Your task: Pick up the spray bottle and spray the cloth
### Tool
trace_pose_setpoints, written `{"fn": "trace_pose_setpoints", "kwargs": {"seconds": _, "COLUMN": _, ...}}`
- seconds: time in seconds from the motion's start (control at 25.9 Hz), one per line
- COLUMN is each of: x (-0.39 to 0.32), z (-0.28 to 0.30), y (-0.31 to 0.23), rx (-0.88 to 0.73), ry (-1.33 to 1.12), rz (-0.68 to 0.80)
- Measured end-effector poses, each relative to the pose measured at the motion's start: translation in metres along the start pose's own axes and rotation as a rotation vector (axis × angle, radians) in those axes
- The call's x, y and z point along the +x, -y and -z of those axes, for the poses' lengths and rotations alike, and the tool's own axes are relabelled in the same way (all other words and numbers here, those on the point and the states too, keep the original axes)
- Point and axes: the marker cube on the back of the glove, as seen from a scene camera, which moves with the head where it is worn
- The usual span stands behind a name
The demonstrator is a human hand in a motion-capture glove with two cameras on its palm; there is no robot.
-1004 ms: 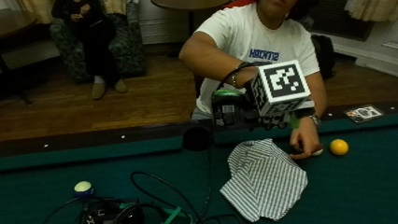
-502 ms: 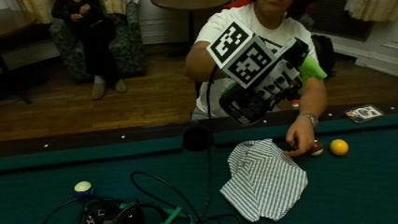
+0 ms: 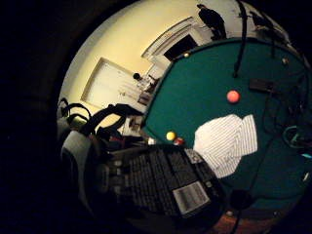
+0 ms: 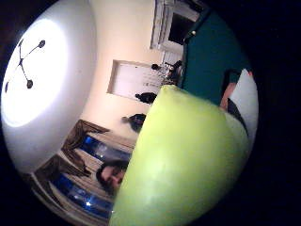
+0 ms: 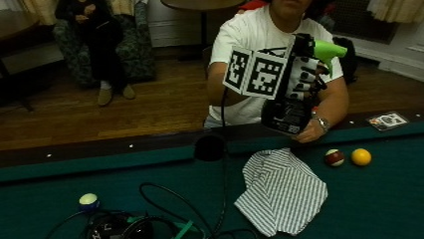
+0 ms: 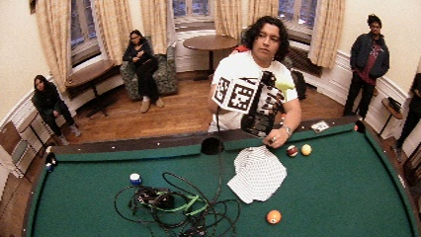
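In the outside view my gloved right hand (image 5: 303, 74) grips the neck of a dark spray bottle (image 5: 289, 112) with a lime-green spray head (image 5: 329, 50). It holds the bottle upright at chest height, above the far rail. The striped white cloth (image 5: 281, 191) lies crumpled on the green felt just below and in front of it. The wide outside view shows the same bottle (image 6: 258, 121) over the cloth (image 6: 258, 174). The bottle's printed label (image 3: 165, 183) fills the little finger side palm view, with the cloth (image 3: 226, 141) beyond. The green head (image 4: 183, 160) fills the thumb side palm view.
The bare left hand (image 5: 309, 133) rests at the rail by the cloth's far edge. A red-and-white ball (image 5: 334, 157) and a yellow ball (image 5: 361, 156) sit right of the cloth. An orange ball (image 6: 273, 216) lies nearer. Cables (image 5: 152, 221) and a small blue-topped ball (image 5: 89, 200) lie on the left.
The gloved hand has lifted the bottle and carried it to the right, from beside the cloth's left edge to above its far end. The cloth and balls stayed put.
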Motion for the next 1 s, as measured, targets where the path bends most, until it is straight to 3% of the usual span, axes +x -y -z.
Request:
{"fn": "trace_pose_setpoints", "kwargs": {"seconds": 0.5, "x": 0.073, "z": -0.121, "y": 0.033, "rx": -0.003, "ry": 0.102, "rz": 0.060}}
{"fn": "trace_pose_setpoints", "kwargs": {"seconds": 1.0, "x": 0.147, "z": -0.239, "y": 0.056, "rx": -0.019, "ry": 0.151, "rz": 0.011}}
